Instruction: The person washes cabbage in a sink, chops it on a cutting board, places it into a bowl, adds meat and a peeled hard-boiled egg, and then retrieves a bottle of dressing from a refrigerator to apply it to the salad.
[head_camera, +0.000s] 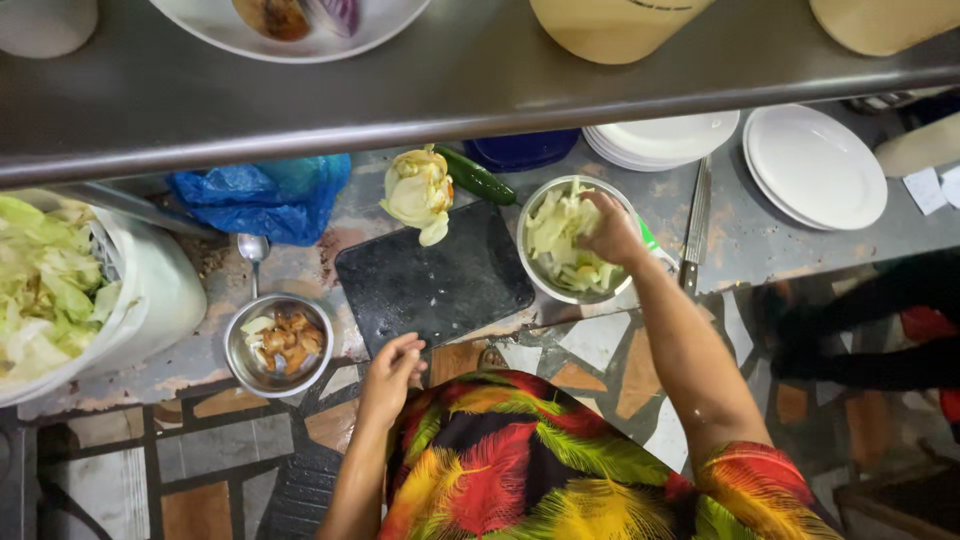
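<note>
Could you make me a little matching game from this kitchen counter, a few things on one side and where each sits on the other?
Things:
1. cutting board
2. white plates
3. small steel bowl
4. right hand

Places:
A. in the bowl of chopped cabbage
B. stacked at the far right of the counter
C. dark and flat, in the middle of the counter
D. near the counter's front edge, left of the left hand, holding brownish scraps

Pairs: 1-C, 2-B, 3-D, 4-A

Right hand (612, 232) reaches forward, fingers curled downward; left hand (390, 372) rests near the body, loosely open.
</note>
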